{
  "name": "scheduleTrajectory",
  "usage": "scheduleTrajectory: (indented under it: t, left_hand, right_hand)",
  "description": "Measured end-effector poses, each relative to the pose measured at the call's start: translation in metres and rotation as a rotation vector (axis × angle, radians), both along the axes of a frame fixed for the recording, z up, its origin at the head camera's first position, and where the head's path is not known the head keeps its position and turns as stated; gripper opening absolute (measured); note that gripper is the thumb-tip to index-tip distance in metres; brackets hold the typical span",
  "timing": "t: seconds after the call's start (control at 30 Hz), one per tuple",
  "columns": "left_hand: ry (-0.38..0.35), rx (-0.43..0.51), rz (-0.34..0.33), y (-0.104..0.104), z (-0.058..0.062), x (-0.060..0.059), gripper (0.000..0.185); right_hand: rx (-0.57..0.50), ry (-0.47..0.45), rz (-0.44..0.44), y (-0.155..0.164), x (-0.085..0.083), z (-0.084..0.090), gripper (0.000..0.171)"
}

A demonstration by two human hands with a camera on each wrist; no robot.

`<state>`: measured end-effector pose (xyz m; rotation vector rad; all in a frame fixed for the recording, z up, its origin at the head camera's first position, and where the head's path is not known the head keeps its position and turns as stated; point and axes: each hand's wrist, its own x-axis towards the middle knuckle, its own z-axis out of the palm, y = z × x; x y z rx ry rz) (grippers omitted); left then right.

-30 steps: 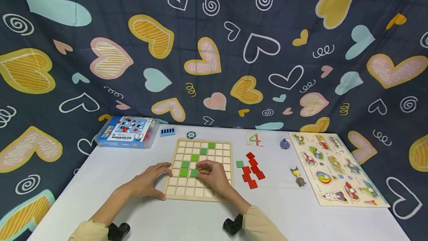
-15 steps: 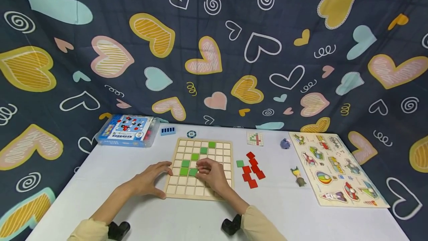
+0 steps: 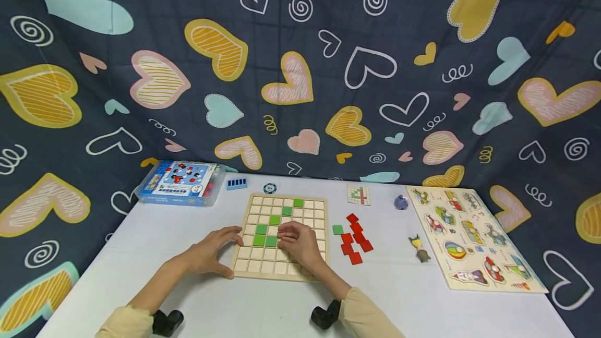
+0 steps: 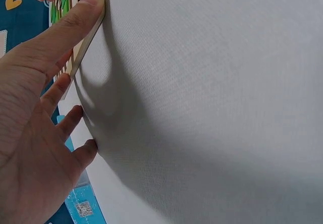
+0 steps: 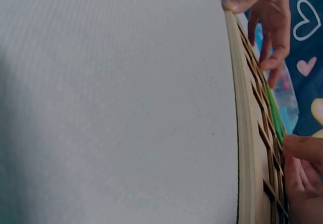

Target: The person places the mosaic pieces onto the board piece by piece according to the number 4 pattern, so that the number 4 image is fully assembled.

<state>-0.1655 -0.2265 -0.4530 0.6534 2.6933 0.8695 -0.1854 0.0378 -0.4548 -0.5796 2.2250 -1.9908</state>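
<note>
Wooden grid board lies mid-worktop, green tiles in several cells. Left hand at the board's 9 o'clock edge, fingers relaxed and spread, thumb pressing the near corner, gripping nothing. Right hand rests on the board, fingers curled at a cell just beside the green tiles; can't tell if they pinch anything. Red tiles at 3 o'clock of the board, apart.

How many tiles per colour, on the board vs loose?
Green tiles on the board: 6 in view
Loose green tile: 1
Red tiles, loose and partly overlapping: about 7
Total: about 14
</note>
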Motion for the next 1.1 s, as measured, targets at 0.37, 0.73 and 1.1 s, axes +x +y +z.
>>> scheduleTrajectory:
  t: [0.37,0.73,1.1]
  left_hand:
    - [0.004,0.017,-0.006,0.0,-0.005,0.001,0.06]
    - [-0.011,0.001,0.018,0.0,-0.002,0.002,0.06]
    - [-0.014,0.013,0.008,-0.001,-0.002,0.0,0.059]
  right_hand:
    - [0.0,-0.05,-0.023,0.006,-0.005,-0.012,0.027]
    - [0.06,-0.056,-0.114,0.073,-0.023,-0.017,0.029]
    - [0.313,-0.061,-0.283,0.137,-0.049,-0.011,0.027]
